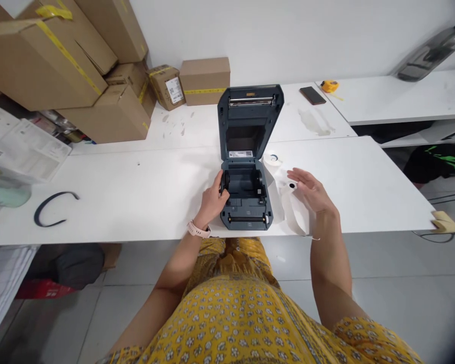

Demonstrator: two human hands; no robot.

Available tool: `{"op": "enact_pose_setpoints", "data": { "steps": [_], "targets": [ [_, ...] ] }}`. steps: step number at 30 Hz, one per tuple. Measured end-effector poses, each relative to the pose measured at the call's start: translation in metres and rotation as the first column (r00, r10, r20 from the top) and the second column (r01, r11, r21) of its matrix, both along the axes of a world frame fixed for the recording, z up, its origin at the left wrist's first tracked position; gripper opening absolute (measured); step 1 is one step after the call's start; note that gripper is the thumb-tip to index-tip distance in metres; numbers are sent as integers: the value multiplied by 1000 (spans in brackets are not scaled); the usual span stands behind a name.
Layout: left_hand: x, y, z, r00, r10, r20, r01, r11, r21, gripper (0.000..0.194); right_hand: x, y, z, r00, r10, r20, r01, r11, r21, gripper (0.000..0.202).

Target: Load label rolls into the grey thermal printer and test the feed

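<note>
A dark grey label printer (246,210) stands on the white table with its lid (249,114) raised and its roll bay uncovered. My left hand (212,202) grips the printer's left side wall, the thumb over the rim. To the right of the printer, my right hand (314,192) is beside a small white paper roll (289,194) with a dark core, fingers stretched out; whether it bears any of the roll's weight I cannot tell. A loose paper strip (298,222) trails to the table's front edge. Behind, close to the printer, lies another white roll (272,161) with a blue core.
Cardboard boxes (114,114) are stacked at the back left, with a smaller box (205,81) behind the printer. A black curved band (45,202) lies at left. Toward the back right are a phone (312,95), a yellow tape measure (329,86) and a bottle (426,55).
</note>
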State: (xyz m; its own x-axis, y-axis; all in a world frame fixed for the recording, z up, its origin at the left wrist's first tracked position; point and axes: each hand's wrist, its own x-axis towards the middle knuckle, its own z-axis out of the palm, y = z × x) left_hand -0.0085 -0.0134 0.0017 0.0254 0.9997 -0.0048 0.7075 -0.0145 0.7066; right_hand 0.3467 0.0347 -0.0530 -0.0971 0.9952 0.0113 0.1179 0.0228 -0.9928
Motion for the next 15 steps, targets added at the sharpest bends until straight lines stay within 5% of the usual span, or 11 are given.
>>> {"op": "enact_pose_setpoints", "data": {
  "steps": [3,10,15],
  "targets": [
    [0,0,2,1000,-5,-9,5,1000,-1,72,3,24,10,993,-91,77,89,996,30,66],
    [0,-1,1,1000,12,10,-12,1000,0,72,-19,88,49,917,299,265,-286,954,-86,92],
    [-1,-2,0,999,19,38,-19,1000,1,72,-43,100,59,881,365,300,-320,928,-189,78]
  ]
}}
